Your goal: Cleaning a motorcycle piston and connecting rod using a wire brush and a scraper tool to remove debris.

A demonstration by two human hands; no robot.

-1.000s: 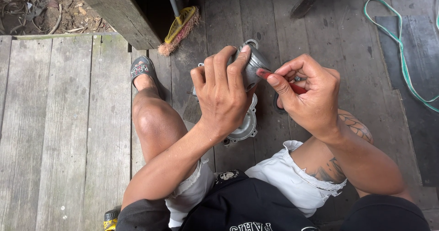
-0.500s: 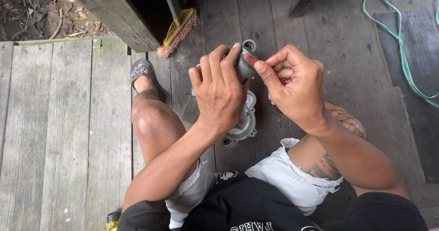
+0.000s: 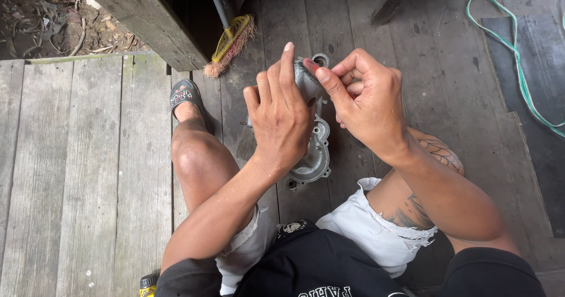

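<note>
- far left, weathered grey floorboards [image 3: 76, 173] run top to bottom, with a patch of dirt and dry debris [image 3: 41, 14] past their upper edge.
- at the bottom edge, just left of the person's body, the yellow cap of a small bottle [image 3: 148, 284] pokes into view.
- a heavy wooden post [image 3: 147, 14] slants across the upper left; beside it leans a broom [image 3: 231, 43] with a yellow head and reddish bristles, its grey handle running up out of frame.
- the person's left leg is bent, knee up, and the foot wears a dark sandal [image 3: 184, 94] flat on the boards.
- the left hand [image 3: 282, 117] is wrapped over a grey cast-metal engine cover [image 3: 315, 150] — fingers curled across its upper part, holding it firmly above the floor between the knees, tilted nearly upright. the cover's rounded lower rim with its bolt lugs shows below the wrist.
- the right hand [image 3: 368, 106] is pinched shut at the cover's top edge, thumb and forefinger pressed together on something small and red — too hidden to say what it is — just beside a round boss on the casting.
- the right forearm crosses a tattooed right thigh; frayed white shorts [image 3: 376, 229] and a black shirt [image 3: 318, 267] fill the bottom middle.
- far right, a green hose [image 3: 518, 56] loops over a dark mat [image 3: 529, 97] lying on the darker planks.
</note>
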